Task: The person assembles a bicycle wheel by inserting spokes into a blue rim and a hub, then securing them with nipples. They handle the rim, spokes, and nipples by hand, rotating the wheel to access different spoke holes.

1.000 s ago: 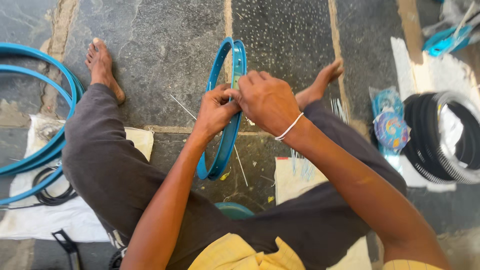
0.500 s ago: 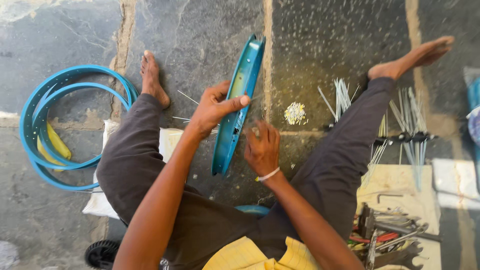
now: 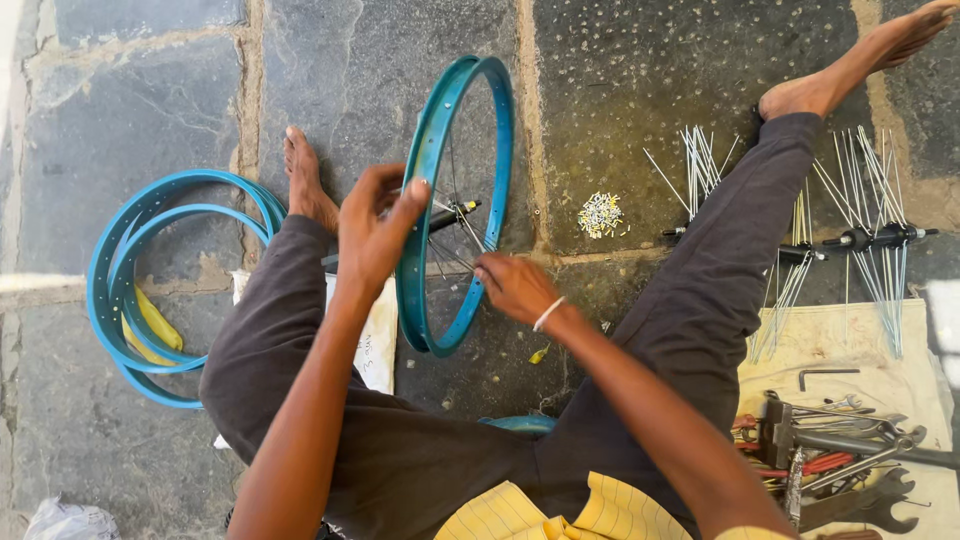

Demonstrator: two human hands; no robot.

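A person sits on a stone floor [image 3: 620,80] with legs spread and bare feet pointing to the far side. Between the legs stands a blue wheel rim [image 3: 432,190], upright on its edge and seen nearly edge-on, so its long axis runs from near to far, with the far end leaning a little to the right.

The left hand [image 3: 375,228] is at the left side of the rim, about halfway along it. Its fingers are spread and loosely curled, with the fingertips resting on the rim's outer edge; it steadies the rim more than it grips it. The right hand [image 3: 512,285] is on the other side, to the right of the rim and a little nearer. Its fingers are bunched and point left, into the open middle of the rim. Whether they pinch a spoke there I cannot tell.

Inside the rim, a dark hub [image 3: 455,213] hangs on a few thin spokes, just beyond the right hand's fingertips. So the right hand is the nearer one to the hub and spokes, and they lie to its left and slightly farther away.

On the left lies a stack of blue rims [image 3: 120,300]. On the right are loose spokes [image 3: 700,165], a small pile of spoke nipples [image 3: 600,214] and tools [image 3: 840,450] on a cloth.
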